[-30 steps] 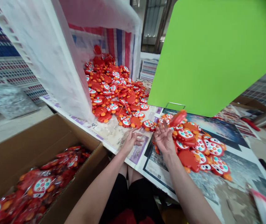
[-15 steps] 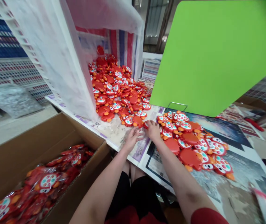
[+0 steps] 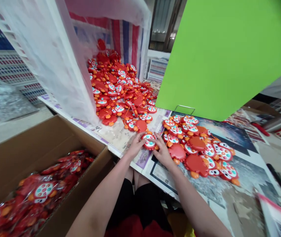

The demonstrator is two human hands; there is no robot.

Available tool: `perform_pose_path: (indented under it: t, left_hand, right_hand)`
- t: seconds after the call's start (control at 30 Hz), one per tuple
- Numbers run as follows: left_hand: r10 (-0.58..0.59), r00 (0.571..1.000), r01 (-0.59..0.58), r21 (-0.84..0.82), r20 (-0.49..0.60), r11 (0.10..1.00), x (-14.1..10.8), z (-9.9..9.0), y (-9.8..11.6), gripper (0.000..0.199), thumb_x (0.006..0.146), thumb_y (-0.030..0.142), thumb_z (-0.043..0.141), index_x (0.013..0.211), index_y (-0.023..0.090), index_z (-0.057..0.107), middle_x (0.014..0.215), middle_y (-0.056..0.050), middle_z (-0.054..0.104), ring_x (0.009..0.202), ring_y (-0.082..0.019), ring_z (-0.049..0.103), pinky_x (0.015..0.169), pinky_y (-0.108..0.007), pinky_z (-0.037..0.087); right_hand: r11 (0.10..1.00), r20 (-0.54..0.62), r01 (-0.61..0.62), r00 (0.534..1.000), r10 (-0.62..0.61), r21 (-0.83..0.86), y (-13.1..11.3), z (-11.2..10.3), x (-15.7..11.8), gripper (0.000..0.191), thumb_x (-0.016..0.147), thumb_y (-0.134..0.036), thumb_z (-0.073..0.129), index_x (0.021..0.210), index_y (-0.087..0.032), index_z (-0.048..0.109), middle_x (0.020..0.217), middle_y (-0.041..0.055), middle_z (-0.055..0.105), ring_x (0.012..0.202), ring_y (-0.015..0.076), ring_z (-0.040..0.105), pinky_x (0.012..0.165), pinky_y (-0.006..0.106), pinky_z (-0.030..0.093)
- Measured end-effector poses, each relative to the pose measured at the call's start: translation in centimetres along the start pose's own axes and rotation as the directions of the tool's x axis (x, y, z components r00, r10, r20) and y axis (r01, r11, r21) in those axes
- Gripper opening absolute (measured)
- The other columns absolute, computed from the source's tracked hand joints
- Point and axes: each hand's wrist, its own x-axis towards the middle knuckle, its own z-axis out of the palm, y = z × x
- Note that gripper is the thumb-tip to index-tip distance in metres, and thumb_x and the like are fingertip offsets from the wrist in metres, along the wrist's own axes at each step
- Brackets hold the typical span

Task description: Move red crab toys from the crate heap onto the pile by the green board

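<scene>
Between my two hands, at the table's front edge, is a red plastic animal toy (image 3: 149, 142) with a white panel of coloured dots facing up. My left hand (image 3: 135, 146) grips its left side with bent fingers. On the opposite side, my right hand (image 3: 162, 152) holds the toy's edge between thumb and fingers. Just beyond my hands lies a large heap of the same toys (image 3: 120, 89), spilling out of a white, cloth-lined crate (image 3: 78, 65). To the right of my right hand, more of these toys (image 3: 197, 144) are spread in a group, some with plain red backs up.
An open cardboard box (image 3: 56, 131) at the lower left contains toys in clear bags (image 3: 44, 192). A big green board (image 3: 219, 59) stands behind the right group, near a wire stand (image 3: 184, 110). Stacked crates (image 3: 4, 65) line the far left.
My right hand has drawn a toy back from beside the heap to the table's front. My left hand has closed on its other side. The view has shifted slightly.
</scene>
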Motion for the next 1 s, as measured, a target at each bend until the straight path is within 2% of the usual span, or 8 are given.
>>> perform_pose_path:
  t: [0.1, 0.17, 0.23, 0.4, 0.53, 0.73, 0.87, 1.0]
  left_hand:
    - [-0.08, 0.996, 0.074, -0.132, -0.041, 0.989, -0.2, 0.1, 0.4, 0.058, 0.075, 0.026, 0.07, 0.129, 0.024, 0.05, 0.126, -0.01, 0.058, 0.102, -0.021, 0.062, 0.08, -0.034, 0.056]
    - [-0.094, 0.993, 0.08, -0.167, -0.077, 0.983, -0.3, 0.2, 0.6, 0.065, 0.073, 0.024, 0.072, 0.132, 0.025, 0.046, 0.126, -0.009, 0.057, 0.099, -0.02, 0.062, 0.074, -0.031, 0.057]
    - [-0.093, 0.992, 0.079, -0.16, -0.082, 0.984, -0.3, 0.3, 0.8, 0.069, 0.071, 0.023, 0.073, 0.134, 0.027, 0.044, 0.129, -0.01, 0.055, 0.099, -0.021, 0.062, 0.068, -0.029, 0.057]
    - [-0.08, 0.997, 0.079, -0.059, -0.001, 0.995, -0.4, 0.3, 1.1, 0.066, 0.07, 0.026, 0.075, 0.13, 0.025, 0.049, 0.133, -0.01, 0.052, 0.1, -0.022, 0.061, 0.06, -0.025, 0.056]
    - [-0.055, 0.998, 0.055, -0.024, 0.022, 0.998, -0.4, 0.2, 0.9, 0.064, 0.069, 0.027, 0.075, 0.128, 0.024, 0.05, 0.134, -0.01, 0.05, 0.104, -0.023, 0.059, 0.062, -0.025, 0.056]
    - [0.02, 0.997, -0.023, 0.044, 0.075, 0.999, -0.2, -0.1, 0.2, 0.075, 0.069, 0.029, 0.078, 0.135, 0.024, 0.044, 0.136, -0.011, 0.051, 0.111, -0.024, 0.058, 0.085, -0.035, 0.055]
    - [0.013, 0.993, -0.02, 0.064, 0.12, 0.998, -0.3, -0.1, 0.5, 0.074, 0.074, 0.035, 0.074, 0.139, 0.025, 0.04, 0.135, -0.011, 0.052, 0.109, -0.025, 0.06, 0.088, -0.038, 0.054]
    - [0.062, 0.99, -0.075, 0.108, 0.124, 0.991, -0.5, -0.2, 0.8, 0.076, 0.07, 0.032, 0.079, 0.136, 0.023, 0.043, 0.13, -0.011, 0.055, 0.112, -0.025, 0.059, 0.093, -0.036, 0.052]
  right_hand:
    - [0.974, -0.092, -0.108, 0.987, 0.128, 0.2, -0.3, 0.5, 0.3, 0.078, 0.075, -0.022, 0.066, 0.146, -0.029, 0.036, 0.157, 0.0054, 0.025, 0.145, 0.0272, 0.023, 0.118, 0.049, 0.021]
    - [0.896, -0.007, -0.197, 0.976, 0.217, 0.398, -0.6, 0.7, 0.3, 0.09, 0.076, -0.03, 0.068, 0.152, -0.03, 0.02, 0.156, 0.0059, 0.029, 0.14, 0.0262, 0.034, 0.115, 0.047, 0.029]
    - [0.814, 0.075, -0.27, 0.96, 0.27, 0.515, -1.0, 0.8, 0.2, 0.095, 0.077, -0.036, 0.07, 0.153, -0.032, 0.012, 0.154, 0.0053, 0.033, 0.136, 0.0246, 0.041, 0.113, 0.045, 0.034]
    - [0.834, -0.05, -0.287, 0.935, 0.35, 0.471, -1.1, 1.1, 0.2, 0.094, 0.076, -0.044, 0.073, 0.152, -0.031, 0.02, 0.154, 0.0048, 0.032, 0.142, 0.0245, 0.03, 0.116, 0.045, 0.028]
    - [0.799, -0.075, -0.243, 0.939, 0.337, 0.551, -1.1, 1.4, 0.4, 0.087, 0.077, -0.041, 0.072, 0.15, -0.031, 0.027, 0.152, 0.0051, 0.035, 0.135, 0.0243, 0.041, 0.113, 0.043, 0.035]
    - [0.796, -0.121, -0.182, 0.945, 0.304, 0.577, -1.5, 1.2, 0.5, 0.081, 0.073, -0.031, 0.074, 0.145, -0.03, 0.036, 0.144, 0.0054, 0.046, 0.126, 0.0251, 0.05, 0.11, 0.043, 0.039]
    - [0.792, -0.084, -0.193, 0.952, 0.294, 0.579, -1.2, 0.9, 0.4, 0.078, 0.073, -0.029, 0.073, 0.143, -0.03, 0.04, 0.14, 0.0045, 0.05, 0.124, 0.0253, 0.051, 0.108, 0.043, 0.041]
    - [0.801, -0.039, -0.221, 0.956, 0.292, 0.557, -1.0, 0.6, 0.4, 0.071, 0.077, -0.037, 0.069, 0.142, -0.031, 0.041, 0.142, 0.0036, 0.05, 0.126, 0.0251, 0.051, 0.107, 0.043, 0.042]
